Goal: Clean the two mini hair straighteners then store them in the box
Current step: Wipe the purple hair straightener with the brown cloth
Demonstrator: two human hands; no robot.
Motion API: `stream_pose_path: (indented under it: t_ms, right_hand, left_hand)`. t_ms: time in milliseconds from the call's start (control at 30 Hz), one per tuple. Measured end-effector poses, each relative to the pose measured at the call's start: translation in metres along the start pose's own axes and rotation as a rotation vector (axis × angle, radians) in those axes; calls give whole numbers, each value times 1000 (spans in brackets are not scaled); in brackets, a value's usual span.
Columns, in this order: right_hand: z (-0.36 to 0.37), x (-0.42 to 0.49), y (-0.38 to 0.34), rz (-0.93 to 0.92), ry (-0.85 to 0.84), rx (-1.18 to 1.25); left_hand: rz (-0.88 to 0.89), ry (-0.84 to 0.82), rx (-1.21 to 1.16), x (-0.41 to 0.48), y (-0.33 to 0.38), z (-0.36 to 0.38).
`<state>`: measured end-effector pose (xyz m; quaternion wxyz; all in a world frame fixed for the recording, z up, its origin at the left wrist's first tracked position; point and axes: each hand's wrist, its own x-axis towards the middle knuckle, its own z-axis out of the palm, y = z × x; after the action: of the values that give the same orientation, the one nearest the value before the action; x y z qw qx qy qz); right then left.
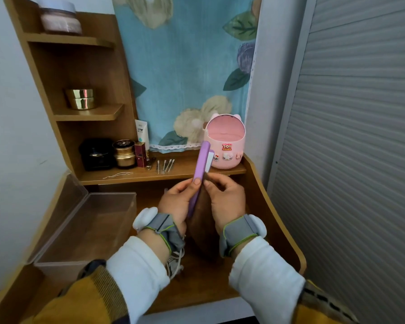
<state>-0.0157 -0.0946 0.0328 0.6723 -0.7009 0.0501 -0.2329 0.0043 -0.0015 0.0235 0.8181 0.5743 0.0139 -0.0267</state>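
Purple straightener: lower end hidden from me behind left hand. Right hand: I cannot tell what its fingertips pinch. Top-shelf jar: blurred, clipped by the upper edge. Tube at shelf back: print unreadable.

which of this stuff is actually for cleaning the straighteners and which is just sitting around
For the job: purple straightener, gripped by the left hand, with the right hand close beside it; clear box, lid open; cotton swabs on the shelf, probably.

Lying about: pink bin, gold jar, black case, white tube, pink jar on the top shelf.
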Motion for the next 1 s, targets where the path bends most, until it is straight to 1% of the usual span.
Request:
stream_pose_path:
  t_ms: [133,233,300,367,500,600,633,667,733,800,833,867,933,1000]
  right_hand:
    - [6,-6,4,-4,-55,-37]
    - [3,-8,5,-7,-95,-104]
    - [0,-9,5,-44,-131,-190]
    - [-1,-10,4,-100,-163,-305]
    - [-5,-11,0,-196,-175,-452]
    - [0,-23,3,-221,-307,-481]
    - [2,-29,6,-222,-325,-470]
    - [2,-30,8,-193,-293,-437]
    - [-3,-24,9,-53,-131,-316]
    - [-10,-12,9,89,8,-197]
    - [-12,-7,6,117,44,-150]
    - [-11,-5,4,112,69,-102]
    - [-6,-5,-2,46,83,-2]
    - [-2,-8,-5,-11,24,8]
  left_hand:
    - [-60,25,-117,4,4,-4]
    - [-61,80,-95,7,2,-5]
    - [-36,113,-86,10,1,-6]
    - [-37,120,-128,11,1,-7]
    - [-29,117,-170,11,-5,-6]
    - [1,122,-230,16,-1,-11]
    - [14,113,-228,19,3,-14]
    - [20,95,-215,21,7,-16]
    - [12,49,-199,21,10,-19]
    - [-30,8,-184,14,11,-19]
    - [-64,-1,-175,11,10,-18]
    - [-97,-5,-153,8,9,-16]
    - [-137,7,-55,3,7,-12]
    - [-169,-20,-15,4,4,-11]
